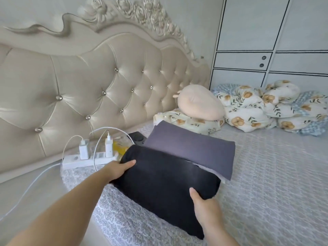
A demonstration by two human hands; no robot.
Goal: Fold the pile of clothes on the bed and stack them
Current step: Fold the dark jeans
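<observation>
A folded black garment [165, 185] is held just over the bed [266, 183], near its head end. My left hand [119, 170] grips its far left edge, thumb on top. My right hand [204, 205] grips its near right edge, thumb on top, fingers hidden beneath. Behind it lies a folded grey-purple garment [193, 148], with the black one overlapping its near edge. A pale lilac layer [215, 173] peeks out under the grey-purple one.
A white power strip [88, 159] with two chargers and cables sits at the left by the tufted headboard [88, 89]. A black object [137, 137] lies behind the clothes. A peach plush [200, 106], a floral pillow [188, 121] and a crumpled floral quilt [266, 109] lie at the back right.
</observation>
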